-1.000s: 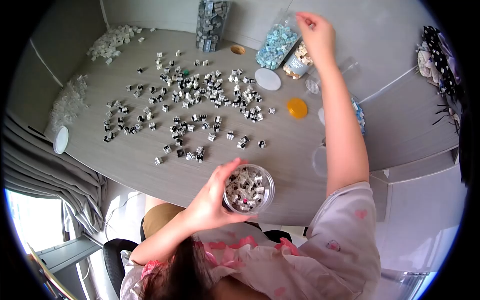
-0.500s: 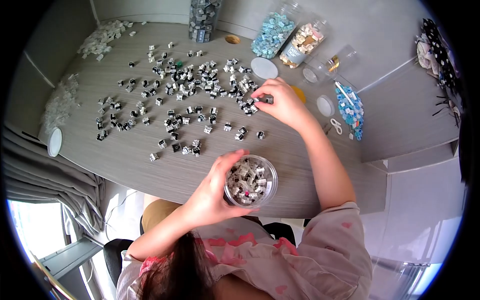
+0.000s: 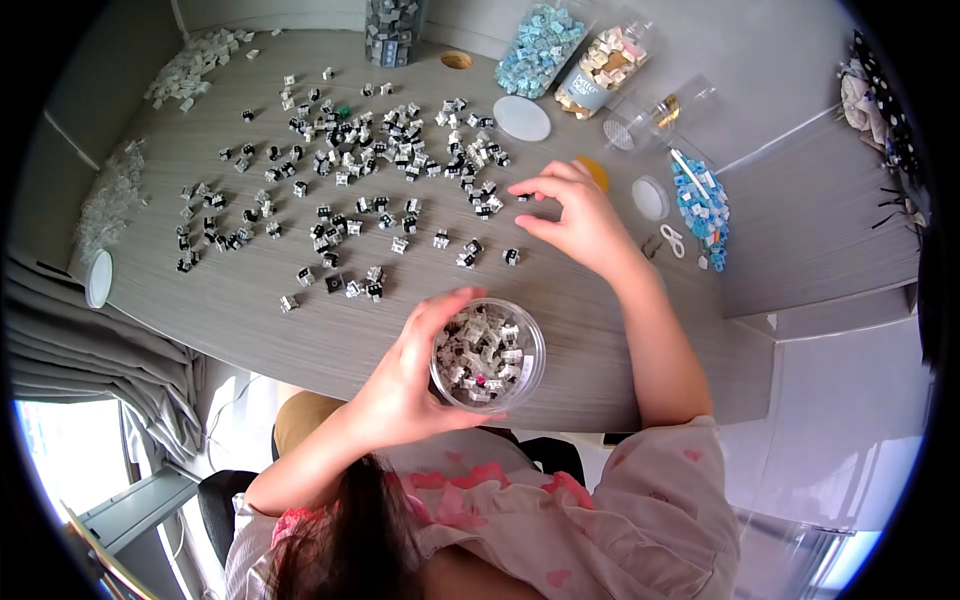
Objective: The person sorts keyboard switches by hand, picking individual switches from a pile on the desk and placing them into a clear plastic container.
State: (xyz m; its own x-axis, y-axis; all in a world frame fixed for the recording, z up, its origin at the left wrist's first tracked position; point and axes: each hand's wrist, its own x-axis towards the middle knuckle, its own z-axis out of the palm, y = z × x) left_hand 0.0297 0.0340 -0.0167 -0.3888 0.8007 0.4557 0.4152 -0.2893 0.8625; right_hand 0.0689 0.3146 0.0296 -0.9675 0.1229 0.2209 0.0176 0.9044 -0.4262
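My left hand [image 3: 400, 385] is wrapped round a clear round plastic jar [image 3: 541, 350] at the table's front edge. Inside it lie many keyboard switches [image 3: 485, 345], with one small pink-red spot among them. Over the right side of the scattered switches [image 3: 400, 150], my right hand [image 3: 572, 215] hovers with thumb and fingers apart. A dark switch [image 3: 523, 197] shows in the gap by its fingertips, and I see nothing gripped. The loose switches have black and whitish housings and lie in uneven clusters across the table.
Clear jars of blue keycaps [image 3: 540, 50] and cream keycaps [image 3: 608, 68] stand at the back, near a white lid [image 3: 522, 119]. Blue keycaps [image 3: 703, 210] lie at right, beside a white looped tool [image 3: 672, 240]. White pieces [image 3: 195, 75] and clear pieces [image 3: 110, 200] are heaped at left.
My right hand's thumb and fingers have moved apart from a near pinch by the switches. The whole view has shifted slightly, and my left hand still holds the jar.
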